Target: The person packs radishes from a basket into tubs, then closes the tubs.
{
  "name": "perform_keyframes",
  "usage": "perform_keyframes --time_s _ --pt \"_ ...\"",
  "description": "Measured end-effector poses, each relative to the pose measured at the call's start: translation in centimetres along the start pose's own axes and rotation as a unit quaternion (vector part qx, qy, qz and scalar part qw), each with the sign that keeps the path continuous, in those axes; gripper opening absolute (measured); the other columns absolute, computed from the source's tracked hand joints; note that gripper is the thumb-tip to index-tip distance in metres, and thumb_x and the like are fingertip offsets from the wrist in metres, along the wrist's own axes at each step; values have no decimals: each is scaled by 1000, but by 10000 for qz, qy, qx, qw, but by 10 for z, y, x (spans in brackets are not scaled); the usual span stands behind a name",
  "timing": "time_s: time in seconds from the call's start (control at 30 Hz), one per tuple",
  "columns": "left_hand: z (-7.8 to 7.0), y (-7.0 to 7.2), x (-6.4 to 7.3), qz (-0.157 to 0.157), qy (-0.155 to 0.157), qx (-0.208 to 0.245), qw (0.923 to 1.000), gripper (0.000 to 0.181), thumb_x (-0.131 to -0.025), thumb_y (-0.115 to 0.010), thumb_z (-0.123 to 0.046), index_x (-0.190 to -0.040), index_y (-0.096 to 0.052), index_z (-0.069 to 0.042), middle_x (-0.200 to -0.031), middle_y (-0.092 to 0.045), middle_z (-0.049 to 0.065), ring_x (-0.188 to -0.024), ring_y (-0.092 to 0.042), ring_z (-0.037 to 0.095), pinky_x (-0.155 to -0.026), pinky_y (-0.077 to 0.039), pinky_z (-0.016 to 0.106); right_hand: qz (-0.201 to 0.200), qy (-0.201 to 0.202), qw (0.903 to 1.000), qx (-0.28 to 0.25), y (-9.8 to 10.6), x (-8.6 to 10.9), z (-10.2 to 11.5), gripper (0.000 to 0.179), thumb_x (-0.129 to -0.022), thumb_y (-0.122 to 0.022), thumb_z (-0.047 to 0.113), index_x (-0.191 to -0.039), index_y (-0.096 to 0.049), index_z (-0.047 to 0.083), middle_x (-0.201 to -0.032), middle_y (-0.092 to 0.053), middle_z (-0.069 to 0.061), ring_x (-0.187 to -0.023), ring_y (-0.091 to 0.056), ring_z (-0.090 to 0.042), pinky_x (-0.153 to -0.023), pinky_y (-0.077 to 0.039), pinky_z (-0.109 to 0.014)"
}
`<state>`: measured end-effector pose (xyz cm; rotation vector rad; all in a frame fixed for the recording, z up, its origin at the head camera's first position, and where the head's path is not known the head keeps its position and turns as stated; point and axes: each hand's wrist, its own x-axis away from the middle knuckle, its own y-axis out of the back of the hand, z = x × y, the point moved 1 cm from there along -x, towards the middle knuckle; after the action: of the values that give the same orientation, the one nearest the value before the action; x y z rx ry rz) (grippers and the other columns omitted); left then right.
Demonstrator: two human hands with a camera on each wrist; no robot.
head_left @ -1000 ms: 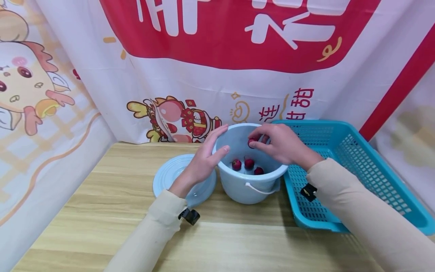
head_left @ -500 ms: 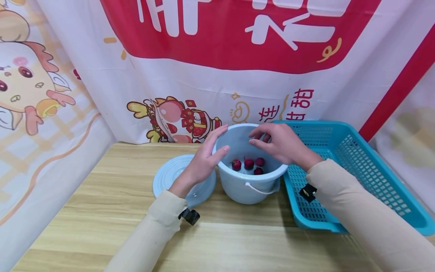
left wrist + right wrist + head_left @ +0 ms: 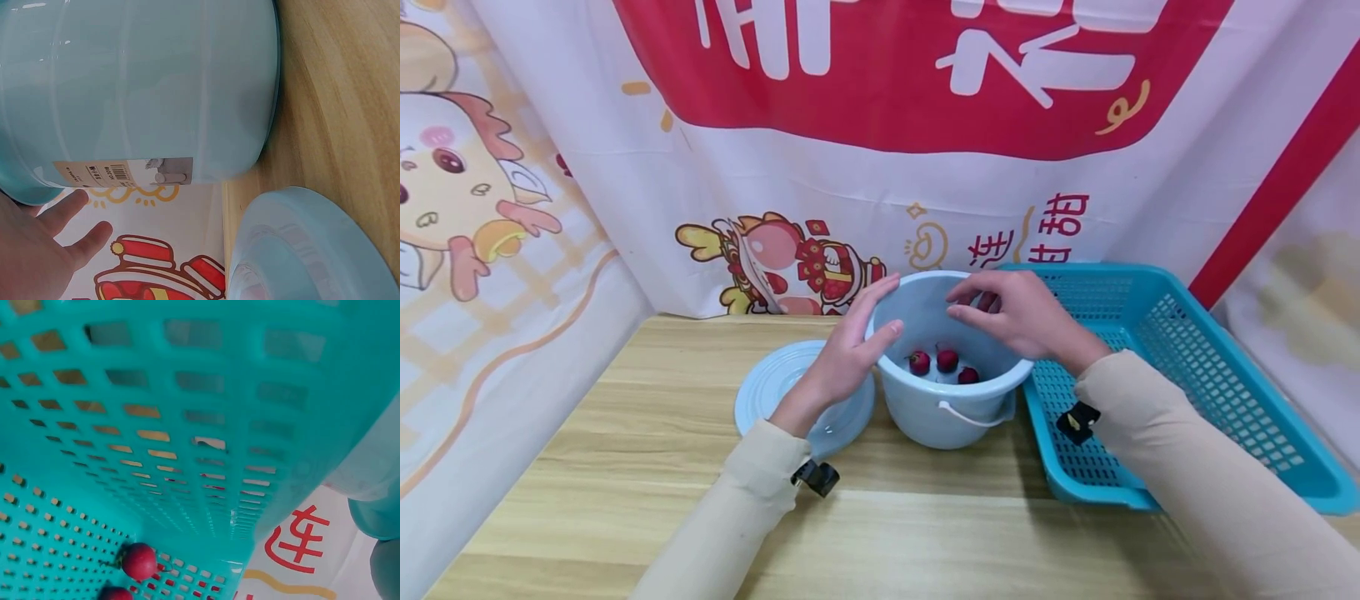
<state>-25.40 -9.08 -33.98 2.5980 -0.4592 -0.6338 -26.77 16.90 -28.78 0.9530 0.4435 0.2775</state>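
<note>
A light blue bucket (image 3: 951, 425) stands upright on the table, its white handle hanging at the front. Inside lie small dark red fruits with stems; three show: a left fruit (image 3: 919, 362), a middle fruit (image 3: 947, 360) and a right fruit (image 3: 968, 376). My left hand (image 3: 853, 346) rests at the bucket's left rim, thumb over the inner side, fingers fairly straight. In the left wrist view, two fingers of the left hand (image 3: 37, 256) stick out beside the bucket wall. Over the bucket's right side hovers my right hand (image 3: 1015, 312), fingers loosely bent, with nothing visible between them.
A teal perforated basket (image 3: 1150, 500) stands right of the bucket. In the right wrist view it holds a red fruit (image 3: 139, 561) and part of another (image 3: 115, 594). The bucket's blue lid (image 3: 771, 383) lies on the wooden table (image 3: 647, 433). A printed cloth (image 3: 820, 192) hangs behind.
One second ago my right hand pinched a red fruit above the bucket. It let go, the fruit appeared inside, and now that fruit is out of sight. My left hand has stayed put.
</note>
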Motion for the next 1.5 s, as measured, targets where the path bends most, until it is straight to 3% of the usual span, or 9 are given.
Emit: perform_keyframes --time_s 0.23,0.47,0.7,0.9,1.2,1.4,1.5 --pt "0 -1 0 -13 -24 10 10000 63 -108 -49 -39 -167 -33 -24 -176 -26 -7 -164 -24 19 -131 -26 61 -373 11 9954 -877 3 5 -11 32 -96 -80 30 -126 -77 20 -120 -77 -4 -104 -72 -21 -86 -63 -36" --pt "-1 -1 1 -30 -9 -14 10000 64 -107 -51 -39 -167 -32 -26 -177 -25 -7 -164 -24 20 -130 -28 62 -606 -239 9779 -1989 12 8 -21 36 -96 -80 32 -129 -77 20 -129 -76 -3 -114 -71 -18 -89 -63 -25" --pt "-2 -2 0 -50 32 -10 10000 64 -107 -51 -39 -167 -32 -27 -177 -25 -6 -164 -25 20 -130 -29 62 -845 -449 9732 -2092 25 12 -40 41 -96 -79 33 -134 -74 18 -131 -74 -4 -112 -70 -16 -86 -63 -24" --pt "-1 -3 0 -77 30 -16 10000 64 -107 -51 -37 -167 -33 -22 -176 -26 -8 -164 -25 20 -130 -27 63 -955 -974 9650 -2242 36 17 -62 47 -98 -75 44 -138 -71 20 -133 -72 1 -113 -70 -19 -87 -63 -24" --pt "0 -2 0 -93 14 -7 10000 62 -108 -51 -32 -167 -33 -25 -176 -26 -8 -164 -24 20 -130 -26 64 -1431 -1303 9369 -2912 49 21 -92 52 -99 -74 41 -145 -66 18 -139 -69 6 -122 -63 -13 -89 -61 -20" --pt "0 -2 -1 -76 18 15 10000 61 -108 -51 -32 -166 -33 -25 -177 -25 -1 -164 -24 21 -130 -26 65 -1676 -1477 9077 -3551 54 25 -113 52 -97 -77 34 -146 -65 17 -138 -67 11 -123 -62 -13 -88 -60 -18" --pt "0 -3 -1 -76 30 14 10000 61 -108 -51 -32 -166 -33 -26 -177 -25 -2 -164 -23 21 -130 -26 65 -1646 -1691 8987 -3698 55 29 -125 57 -96 -78 36 -148 -63 18 -138 -66 13 -125 -60 -11 -89 -60 -17"
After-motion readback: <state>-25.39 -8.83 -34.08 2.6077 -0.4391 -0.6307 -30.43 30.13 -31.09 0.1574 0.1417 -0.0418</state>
